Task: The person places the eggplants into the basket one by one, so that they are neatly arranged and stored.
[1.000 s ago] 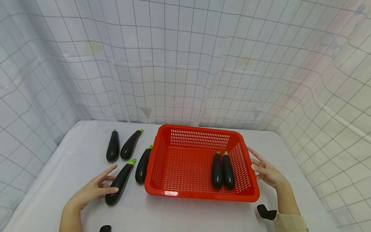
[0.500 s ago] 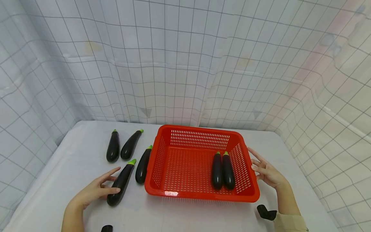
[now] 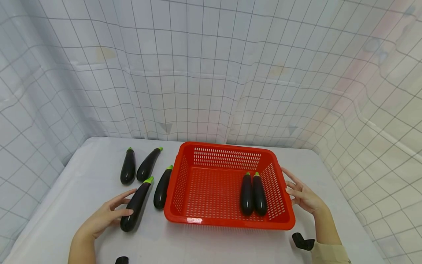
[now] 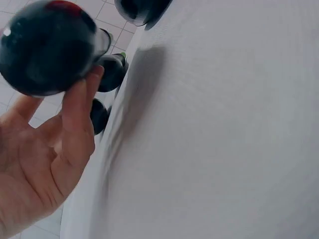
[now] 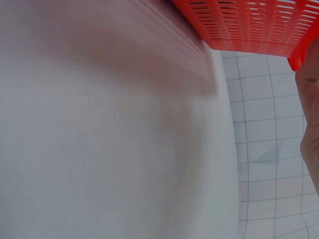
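My left hand [image 3: 103, 218] holds an eggplant [image 3: 136, 206], thumb and fingers on either side of its thick dark end. The green stem end points away, toward the back right. In the left wrist view this eggplant [image 4: 45, 50] looks raised, with a shadow on the cloth below. My right hand [image 3: 304, 196] grips the right rim of a red plastic basket [image 3: 227, 223], the thumb tip at the rim and the index finger stretched along the outside. Inside the basket, toward its right, two eggplants [image 3: 246, 194] lie side by side. The right wrist view shows only part of this hand [image 5: 310, 109].
Another eggplant [image 3: 163, 189] lies against the basket's left side. Two more eggplants [image 3: 128, 167] are farther back on the left of the white cloth-covered table [image 3: 204, 247]. Checked curtains [image 3: 211, 91] enclose the table at the back and sides.
The left hand first shifted slightly right with the eggplant; now the eggplant's stem end has moved up and back, and the fruit appears to leave the cloth. Right hand and basket stay still.
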A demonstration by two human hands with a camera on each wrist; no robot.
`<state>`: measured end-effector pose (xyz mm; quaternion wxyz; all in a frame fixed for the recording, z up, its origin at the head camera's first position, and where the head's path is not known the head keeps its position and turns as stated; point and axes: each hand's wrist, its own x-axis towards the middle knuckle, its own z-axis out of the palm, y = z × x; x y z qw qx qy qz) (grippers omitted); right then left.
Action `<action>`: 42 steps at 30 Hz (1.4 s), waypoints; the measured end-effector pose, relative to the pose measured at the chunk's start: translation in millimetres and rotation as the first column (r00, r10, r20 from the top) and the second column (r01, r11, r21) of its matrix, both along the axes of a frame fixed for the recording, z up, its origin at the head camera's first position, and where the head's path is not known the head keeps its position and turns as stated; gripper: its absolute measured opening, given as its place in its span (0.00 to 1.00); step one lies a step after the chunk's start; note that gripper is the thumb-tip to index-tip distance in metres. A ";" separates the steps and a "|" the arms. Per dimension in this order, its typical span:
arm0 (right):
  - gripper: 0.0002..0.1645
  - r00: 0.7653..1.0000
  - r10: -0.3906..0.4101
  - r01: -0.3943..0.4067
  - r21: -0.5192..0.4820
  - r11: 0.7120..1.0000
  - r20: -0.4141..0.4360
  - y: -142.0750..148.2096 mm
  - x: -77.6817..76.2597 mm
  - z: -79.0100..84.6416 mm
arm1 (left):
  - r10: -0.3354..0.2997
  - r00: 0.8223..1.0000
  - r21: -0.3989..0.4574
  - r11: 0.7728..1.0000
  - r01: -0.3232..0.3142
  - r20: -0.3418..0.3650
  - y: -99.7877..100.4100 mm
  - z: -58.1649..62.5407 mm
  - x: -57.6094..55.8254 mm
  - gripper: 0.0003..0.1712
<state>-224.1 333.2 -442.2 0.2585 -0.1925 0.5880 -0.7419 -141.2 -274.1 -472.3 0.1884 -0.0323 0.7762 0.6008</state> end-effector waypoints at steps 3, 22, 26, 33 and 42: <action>0.40 1.000 0.009 -0.009 -0.008 1.000 -0.003 0.3 -0.6 -0.3 | 0.015 0.999 0.054 0.998 -0.014 -0.032 0.9 4.8 -0.3 0.37; 0.40 1.000 0.007 -0.007 -0.003 1.000 -0.008 -0.4 -2.4 2.2 | 0.058 0.973 0.255 0.967 0.000 -0.222 24.7 42.5 -9.2 0.35; 0.40 1.000 0.006 -0.006 -0.002 1.000 -0.008 -0.2 -1.9 1.9 | 0.079 0.971 0.289 0.957 -0.010 -0.227 37.1 51.0 -12.9 0.35; 0.40 1.000 0.002 -0.002 0.003 1.000 -0.007 -0.4 -0.5 1.5 | 0.099 0.959 0.324 0.946 -0.008 -0.266 61.6 64.2 -19.2 0.33; 0.40 1.000 -0.001 0.001 -0.003 1.000 -0.002 -0.6 0.5 2.1 | 0.080 0.958 0.407 0.913 0.041 -0.276 91.4 75.2 -26.3 0.35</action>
